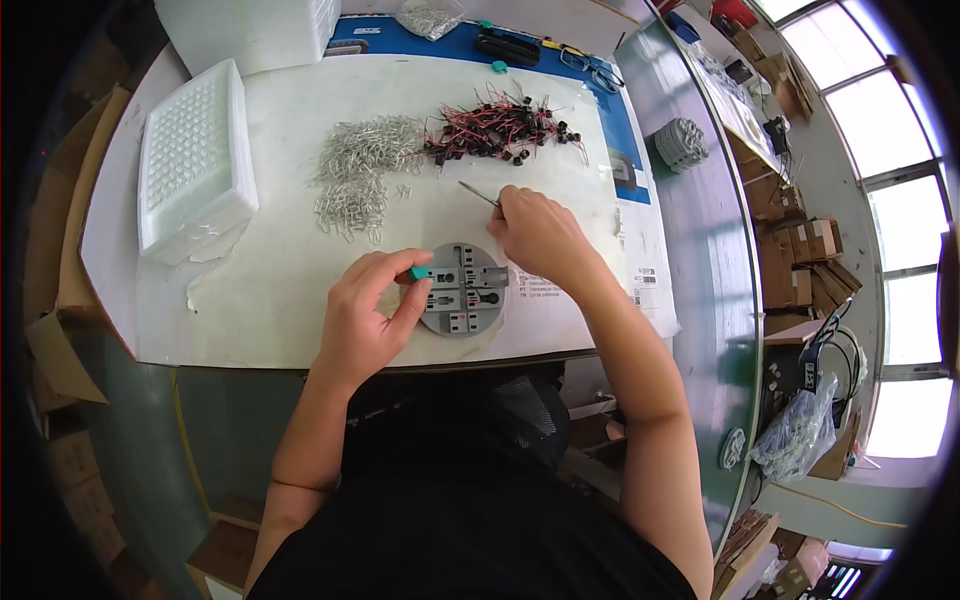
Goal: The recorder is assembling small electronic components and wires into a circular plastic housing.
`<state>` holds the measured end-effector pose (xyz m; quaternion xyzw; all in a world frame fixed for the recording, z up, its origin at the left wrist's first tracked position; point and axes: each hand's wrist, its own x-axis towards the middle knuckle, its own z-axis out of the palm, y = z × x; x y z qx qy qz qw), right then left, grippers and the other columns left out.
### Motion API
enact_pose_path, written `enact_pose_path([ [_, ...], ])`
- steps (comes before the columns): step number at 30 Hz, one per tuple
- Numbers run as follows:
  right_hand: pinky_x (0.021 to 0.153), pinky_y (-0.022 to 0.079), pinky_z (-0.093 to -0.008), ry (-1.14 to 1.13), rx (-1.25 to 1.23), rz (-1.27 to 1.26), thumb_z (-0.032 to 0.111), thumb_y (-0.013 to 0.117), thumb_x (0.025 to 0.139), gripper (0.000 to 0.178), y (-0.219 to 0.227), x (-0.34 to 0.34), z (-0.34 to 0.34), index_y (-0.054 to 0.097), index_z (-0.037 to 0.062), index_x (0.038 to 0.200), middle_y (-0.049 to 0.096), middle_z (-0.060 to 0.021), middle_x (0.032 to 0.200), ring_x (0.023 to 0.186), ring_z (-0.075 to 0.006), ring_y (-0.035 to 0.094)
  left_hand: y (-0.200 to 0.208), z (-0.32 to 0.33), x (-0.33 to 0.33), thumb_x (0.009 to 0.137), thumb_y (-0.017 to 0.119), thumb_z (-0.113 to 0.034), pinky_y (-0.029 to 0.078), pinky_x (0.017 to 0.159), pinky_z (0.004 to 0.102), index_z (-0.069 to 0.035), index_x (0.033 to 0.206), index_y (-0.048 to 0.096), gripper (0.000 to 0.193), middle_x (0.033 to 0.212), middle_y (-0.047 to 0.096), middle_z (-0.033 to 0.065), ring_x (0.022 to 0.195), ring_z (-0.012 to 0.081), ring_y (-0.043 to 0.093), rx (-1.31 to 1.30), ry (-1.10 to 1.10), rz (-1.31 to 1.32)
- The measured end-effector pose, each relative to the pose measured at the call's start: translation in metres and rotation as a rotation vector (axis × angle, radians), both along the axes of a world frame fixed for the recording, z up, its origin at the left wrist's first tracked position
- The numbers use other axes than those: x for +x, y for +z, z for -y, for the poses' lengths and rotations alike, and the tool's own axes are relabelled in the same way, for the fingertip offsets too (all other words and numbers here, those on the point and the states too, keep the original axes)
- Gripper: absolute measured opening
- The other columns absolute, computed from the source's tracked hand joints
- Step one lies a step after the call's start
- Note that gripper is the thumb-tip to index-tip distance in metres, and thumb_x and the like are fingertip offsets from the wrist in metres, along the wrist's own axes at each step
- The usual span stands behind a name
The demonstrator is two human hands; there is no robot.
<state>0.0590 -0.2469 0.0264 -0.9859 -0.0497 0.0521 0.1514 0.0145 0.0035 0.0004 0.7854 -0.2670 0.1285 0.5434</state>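
My right hand (535,232) is closed around a pair of slim metal tweezers (481,195), their tip pointing up and left over the white work surface. Below them lies a grey round plastic part (462,318) with slots and small dark and metal inserts. At its left rim is my left hand (362,305), thumb and index finger curved but apart, the thumb overlapping the edge. A green cover (418,272) sits at the index fingertip. Further off are a heap of bent silver metal pieces (360,165) and a pile of small black components with red and black wires (495,130).
A white foam tray (245,190) with rows of hollows stands at the left, with a white foam box (250,30) behind it. Along the back, a blue mat (390,38) holds a clear bag (430,17), a black case (507,47) and glasses (592,68). A grey bundle (681,144) lies right.
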Motion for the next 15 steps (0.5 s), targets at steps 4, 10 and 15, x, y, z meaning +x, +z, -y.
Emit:
enact_pose_path([
  [4,0.074,0.053,-0.0420,0.009,0.362,0.017,0.009,0.072,0.094,0.020,0.010,-0.006,0.004,0.067,-0.0021,0.111,0.069,-0.0150,0.087,0.079,-0.0323,0.068,0.000,-0.002,-0.004,0.092,0.077,-0.001,0.057,0.075,0.0386,-0.004,0.116,0.074,0.024,0.091,0.072,0.0102,0.079,0.0259,0.070,0.016,0.027,-0.006],
  [10,0.069,0.048,-0.0306,-0.071,0.677,-0.166,0.004,0.071,0.095,0.026,0.029,-0.019,-0.013,0.069,-0.0025,0.120,0.062,-0.0051,0.081,0.072,-0.0123,0.057,-0.011,0.013,-0.004,0.090,0.077,0.000,0.056,0.077,0.0427,-0.005,0.119,0.072,0.029,0.094,0.070,0.0089,0.084,0.0292,0.067,0.079,0.050,0.046],
  [15,0.067,0.047,-0.0283,-0.081,0.644,-0.083,0.004,0.071,0.095,0.026,0.018,-0.028,-0.029,0.071,-0.0021,0.120,0.061,-0.0021,0.078,0.070,-0.0085,0.054,-0.013,0.015,-0.005,0.089,0.077,0.000,0.056,0.078,0.0433,-0.006,0.122,0.070,0.034,0.097,0.068,0.0082,0.090,0.0300,0.066,0.169,0.074,0.131],
])
